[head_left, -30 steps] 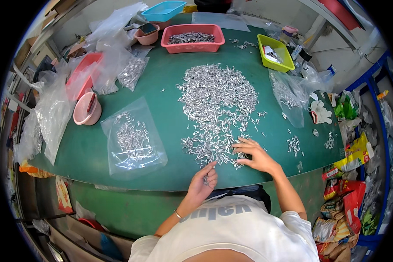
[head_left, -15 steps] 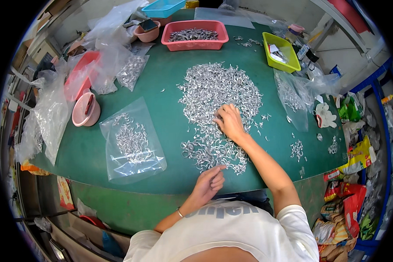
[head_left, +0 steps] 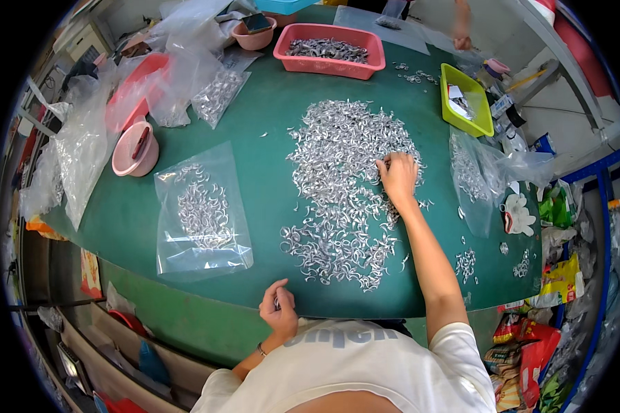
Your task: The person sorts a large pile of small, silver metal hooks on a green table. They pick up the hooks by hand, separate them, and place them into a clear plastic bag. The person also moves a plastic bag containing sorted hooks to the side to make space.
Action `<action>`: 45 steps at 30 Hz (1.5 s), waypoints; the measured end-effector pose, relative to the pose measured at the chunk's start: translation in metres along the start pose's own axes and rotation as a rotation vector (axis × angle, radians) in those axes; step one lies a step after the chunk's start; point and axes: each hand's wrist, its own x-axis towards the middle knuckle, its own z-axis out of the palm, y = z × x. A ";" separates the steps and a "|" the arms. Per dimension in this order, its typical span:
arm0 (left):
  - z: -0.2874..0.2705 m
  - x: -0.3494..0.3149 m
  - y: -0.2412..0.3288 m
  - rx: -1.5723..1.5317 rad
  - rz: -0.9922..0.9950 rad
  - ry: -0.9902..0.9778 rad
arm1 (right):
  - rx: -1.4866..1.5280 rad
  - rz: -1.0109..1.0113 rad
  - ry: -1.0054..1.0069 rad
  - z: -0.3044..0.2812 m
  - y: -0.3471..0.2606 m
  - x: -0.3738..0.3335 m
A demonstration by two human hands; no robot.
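Observation:
A broad heap of small silver curved metal pieces (head_left: 344, 158) covers the middle of the green table (head_left: 269, 186). My right hand (head_left: 399, 177) rests on the heap's right side, its fingers bent down onto the pieces and the thumb apart from them. The fingertips are partly hidden. At the table's front edge, left of the heap's near end, my left hand (head_left: 279, 310) is closed with its fingers curled. A few silver pieces show between those fingers. Farther left lies a clear plastic bag (head_left: 238, 206) with similar pieces inside.
A pink basket (head_left: 327, 67) of metal pieces stands at the back, a lime-green basket (head_left: 486, 120) at the right. Near a pink bowl (head_left: 136, 157), plastic bags (head_left: 83, 165) crowd the left. A white glove (head_left: 519, 213) lies right. Another person's hand (head_left: 461, 31) shows at the far right.
My right hand has moved right across the heap. My left hand has drawn back from the near pieces, leftward, and its fingers have curled in. Another person's arm has come into view.

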 end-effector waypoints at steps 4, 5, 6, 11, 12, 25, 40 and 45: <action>0.004 0.001 0.001 0.067 0.041 0.037 | -0.296 -0.109 -0.122 0.004 -0.006 0.022; 0.006 0.001 0.000 0.063 0.050 0.057 | -0.329 -0.143 -0.136 0.004 -0.008 0.024; 0.008 0.001 -0.002 0.053 0.061 0.080 | -0.361 -0.166 -0.149 0.001 -0.010 0.024; 0.013 0.001 -0.009 0.083 0.164 0.100 | -0.090 -0.098 -0.104 -0.006 -0.001 0.014; 0.014 0.002 -0.008 0.080 0.174 0.100 | 0.020 -0.052 -0.102 -0.012 0.001 0.008; 0.015 0.004 -0.009 0.151 0.231 0.086 | 0.158 -0.231 -0.370 -0.030 -0.051 -0.058; 0.013 0.003 -0.009 0.157 0.195 0.052 | 1.938 0.578 -1.047 -0.053 -0.034 -0.051; 0.014 0.005 -0.006 0.155 0.204 0.056 | 1.451 0.499 -0.767 -0.038 -0.031 -0.058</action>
